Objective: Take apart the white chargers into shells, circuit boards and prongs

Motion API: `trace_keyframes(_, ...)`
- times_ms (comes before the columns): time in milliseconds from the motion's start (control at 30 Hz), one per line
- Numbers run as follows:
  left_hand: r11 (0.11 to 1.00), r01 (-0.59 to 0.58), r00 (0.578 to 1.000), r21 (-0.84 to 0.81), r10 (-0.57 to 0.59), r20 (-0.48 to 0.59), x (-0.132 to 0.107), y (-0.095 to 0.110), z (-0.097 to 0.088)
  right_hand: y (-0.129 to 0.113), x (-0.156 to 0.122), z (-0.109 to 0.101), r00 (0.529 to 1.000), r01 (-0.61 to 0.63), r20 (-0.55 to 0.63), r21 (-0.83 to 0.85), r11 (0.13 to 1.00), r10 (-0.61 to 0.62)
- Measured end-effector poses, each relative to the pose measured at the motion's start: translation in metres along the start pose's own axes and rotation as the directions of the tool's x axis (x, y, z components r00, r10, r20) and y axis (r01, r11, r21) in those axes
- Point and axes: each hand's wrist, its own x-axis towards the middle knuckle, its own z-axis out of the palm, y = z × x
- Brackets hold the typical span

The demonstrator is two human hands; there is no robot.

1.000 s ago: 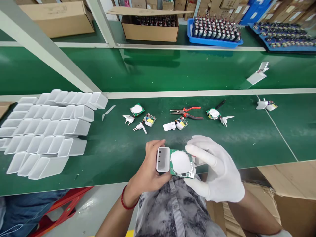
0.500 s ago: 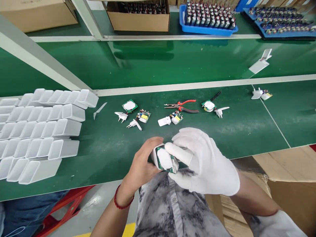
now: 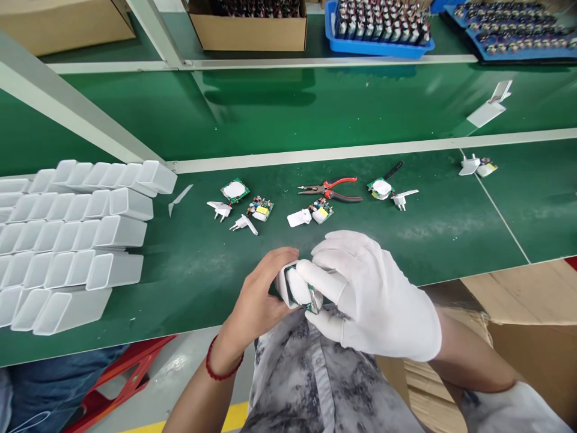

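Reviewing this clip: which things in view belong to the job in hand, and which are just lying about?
Likely part of the job:
left hand, holding a white case
gloved right hand, holding a circuit board at the case's mouth
rows of white cases
boards with plugs

Apparently just lying about:
pliers
thin pale strip
cardboard box, lower right

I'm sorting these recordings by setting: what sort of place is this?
Likely an electronics assembly workshop: rows of white cases, circuit boards and pliers lie on a green bench.
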Motion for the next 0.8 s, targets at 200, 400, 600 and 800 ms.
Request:
trace_keyframes(200,0.999,-0.034,0.999,0.022,0.034,-0.008,-0.002,-0.001,0.0,-0.006,0.002,-0.001,0.999,-0.021,0.041,-0.075,0.997,0.024)
trace_keyframes(400,0.996,-0.055,0.998,0.064,0.055,0.013,-0.003,-0.002,-0.001,-0.017,0.003,0.003,0.997,-0.071,0.004,-0.153,0.986,0.072)
trace_keyframes(600,0.994,-0.058,0.998,0.089,0.055,0.033,-0.001,0.006,-0.002,-0.025,0.008,0.006,0.991,-0.101,0.062,-0.232,0.968,0.119)
trace_keyframes(800,0.991,0.127,0.98,-0.038,-0.132,-0.15,-0.007,0.005,0.006,-0.014,-0.018,0.017,0.919,-0.322,-0.116,0.334,0.886,0.378)
